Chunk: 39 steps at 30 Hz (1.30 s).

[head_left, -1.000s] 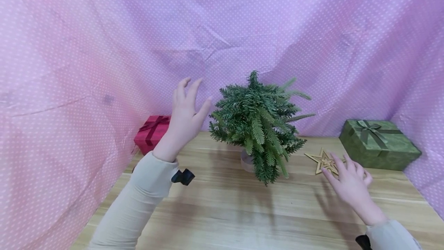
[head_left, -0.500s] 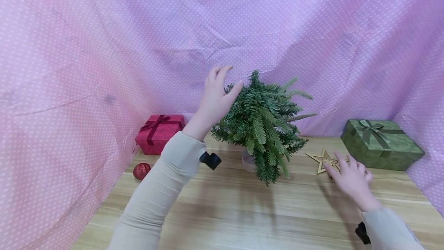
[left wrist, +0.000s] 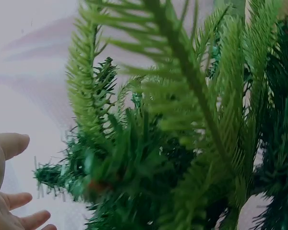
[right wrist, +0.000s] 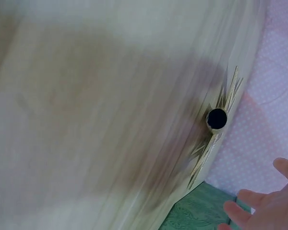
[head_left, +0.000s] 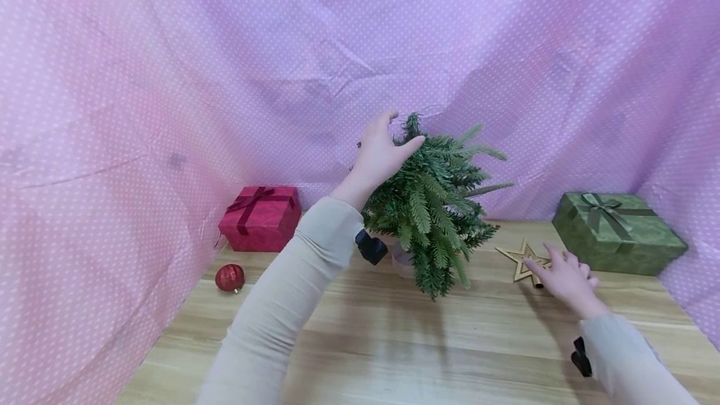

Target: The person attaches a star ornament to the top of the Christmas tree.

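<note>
A small artificial Christmas tree [head_left: 437, 195] stands in the middle of the wooden table. Its left side is partly covered by my left hand [head_left: 378, 154], which is raised by the treetop with thumb and fingers spread. In the left wrist view that thumb and fingers [left wrist: 14, 143] are apart from the tip of the tree, holding nothing. On the right, a gold star tree topper [head_left: 524, 260] lies on the table, the mouth of its round tube [right wrist: 217, 119] facing the right wrist camera. My right hand [head_left: 567, 281] hovers over the star's right side, fingers loosely spread and holding nothing.
A red gift box [head_left: 263, 220] with a dark ribbon sits at the back left, with a red bauble [head_left: 230, 277] in front of it. The green gift box [head_left: 624, 236] is at the back right, behind the star. Pink dotted cloth [head_left: 360, 36] surrounds the table [head_left: 394, 355].
My left hand has moved right, from beside the tree to its top, uncovering the red box and bauble. The right hand has shifted slightly, and the star's tube now shows.
</note>
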Tool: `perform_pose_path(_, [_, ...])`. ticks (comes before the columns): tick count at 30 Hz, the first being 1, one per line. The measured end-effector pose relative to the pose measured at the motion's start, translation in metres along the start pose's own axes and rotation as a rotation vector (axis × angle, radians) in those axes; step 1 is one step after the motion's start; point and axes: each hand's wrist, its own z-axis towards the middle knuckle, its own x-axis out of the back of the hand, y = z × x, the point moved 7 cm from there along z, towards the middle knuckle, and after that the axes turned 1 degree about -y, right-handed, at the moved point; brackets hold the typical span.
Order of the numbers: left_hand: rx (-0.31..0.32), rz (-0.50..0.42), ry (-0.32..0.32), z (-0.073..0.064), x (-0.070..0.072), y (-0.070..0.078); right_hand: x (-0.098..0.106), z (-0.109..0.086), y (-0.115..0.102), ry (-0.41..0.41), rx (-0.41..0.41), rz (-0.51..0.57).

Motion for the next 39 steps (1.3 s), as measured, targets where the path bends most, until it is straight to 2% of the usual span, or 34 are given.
perform_pose_path(7, [0.116,-0.164,-0.005,0.007,-0.01,-0.014,-0.001,0.005,0.003,-0.06,-0.028,0.017])
perform_pose_path(12, [0.119,-0.224,0.008,0.007,-0.015,-0.022,-0.004,0.01,0.007,-0.094,-0.049,0.021])
perform_pose_path(18, [0.12,-0.233,0.044,0.007,-0.019,-0.028,-0.006,0.013,0.013,-0.127,-0.066,0.032])
perform_pose_path(28, [0.152,-0.24,0.023,0.006,-0.025,-0.034,-0.01,0.022,0.026,-0.175,-0.046,0.026])
perform_pose_path(32, [0.155,-0.241,0.011,0.006,-0.027,-0.035,-0.013,0.024,0.028,-0.16,-0.025,-0.017])
perform_pose_path(39, [0.153,-0.246,0.01,0.005,-0.027,-0.035,-0.016,0.03,0.024,-0.082,0.072,-0.093])
